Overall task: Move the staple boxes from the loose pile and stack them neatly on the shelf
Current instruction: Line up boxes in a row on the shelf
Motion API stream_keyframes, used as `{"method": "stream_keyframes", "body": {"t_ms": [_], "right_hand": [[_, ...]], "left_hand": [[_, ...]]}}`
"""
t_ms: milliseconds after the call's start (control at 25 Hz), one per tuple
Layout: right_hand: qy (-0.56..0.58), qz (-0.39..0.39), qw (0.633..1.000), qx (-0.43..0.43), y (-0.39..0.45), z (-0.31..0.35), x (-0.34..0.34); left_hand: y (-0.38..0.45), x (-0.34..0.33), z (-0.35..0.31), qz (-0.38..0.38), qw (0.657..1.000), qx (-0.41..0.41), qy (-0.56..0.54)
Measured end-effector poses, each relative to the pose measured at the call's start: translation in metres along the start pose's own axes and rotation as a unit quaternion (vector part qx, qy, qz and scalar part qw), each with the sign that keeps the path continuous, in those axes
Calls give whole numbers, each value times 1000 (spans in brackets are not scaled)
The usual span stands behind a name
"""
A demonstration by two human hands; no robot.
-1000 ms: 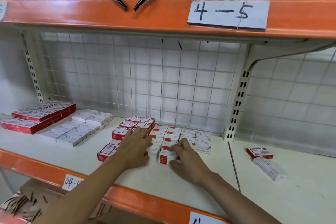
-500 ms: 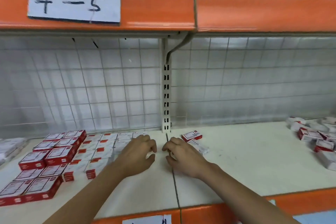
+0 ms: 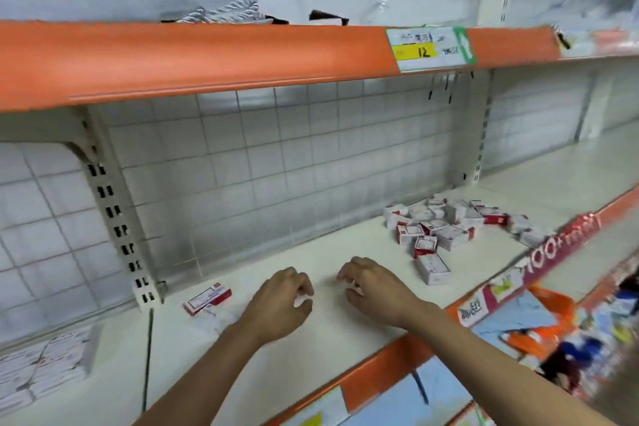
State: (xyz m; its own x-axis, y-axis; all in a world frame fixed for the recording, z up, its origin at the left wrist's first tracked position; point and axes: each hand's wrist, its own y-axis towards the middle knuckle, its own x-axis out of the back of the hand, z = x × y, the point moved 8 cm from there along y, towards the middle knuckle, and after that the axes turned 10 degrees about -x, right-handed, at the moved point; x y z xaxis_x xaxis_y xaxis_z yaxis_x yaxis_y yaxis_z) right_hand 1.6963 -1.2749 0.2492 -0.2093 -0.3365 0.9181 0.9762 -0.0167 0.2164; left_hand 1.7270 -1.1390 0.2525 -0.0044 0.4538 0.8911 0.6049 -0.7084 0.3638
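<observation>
Though loosely curled, both grips (image 3: 281, 301) (image 3: 375, 290) empty

This is a shop aisle. Orange-edged retail shelving (image 3: 193, 59) with wire-grid backing (image 3: 311, 162) fills the view. A yellow price tag (image 3: 428, 50) marked 12 sits at one o'clock, printed promotional strips (image 3: 556, 252) line the shelf lip at three o'clock, and boxed stock (image 3: 446, 228) lies at two o'clock.

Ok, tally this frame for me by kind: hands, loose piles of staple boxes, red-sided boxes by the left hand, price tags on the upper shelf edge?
Hands: 2, left hand and right hand
Loose pile of staple boxes: 1, its boxes too blurred to count
Red-sided box by the left hand: 1
Price tag: 1
Total: 5
</observation>
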Motion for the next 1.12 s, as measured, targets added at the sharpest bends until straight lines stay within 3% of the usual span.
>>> {"method": "stream_keyframes", "body": {"t_ms": [240, 400, 520, 640, 720, 920, 1000, 1120], "right_hand": [[-35, -74, 987, -137, -3, -134, 51], [-2, -72, 978, -197, 1, -190, 64], [-11, -44, 979, -199, 2, -214, 61], [-8, -69, 972, -224, 5, -241, 73], [-12, -67, 973, -218, 10, -250, 78], [-88, 34, 984, -151, 18, -247, 56], [-103, 19, 984, -141, 16, -245, 55], [-38, 8, 990, -136, 14, -245, 63]], "left_hand": [[67, -53, -52, 4, 999, -7, -50], [112, -82, -80, -8, 997, 25, -73], [136, -109, -98, 18, 996, 52, -75], [150, -126, -110, 34, 995, 75, -54], [154, -130, -116, 27, 995, 62, -80], [154, -130, -124, 78, 985, -15, -153], [153, -128, -117, 82, 984, -12, -160], [147, -127, -102, 90, 982, 12, -168]]}}
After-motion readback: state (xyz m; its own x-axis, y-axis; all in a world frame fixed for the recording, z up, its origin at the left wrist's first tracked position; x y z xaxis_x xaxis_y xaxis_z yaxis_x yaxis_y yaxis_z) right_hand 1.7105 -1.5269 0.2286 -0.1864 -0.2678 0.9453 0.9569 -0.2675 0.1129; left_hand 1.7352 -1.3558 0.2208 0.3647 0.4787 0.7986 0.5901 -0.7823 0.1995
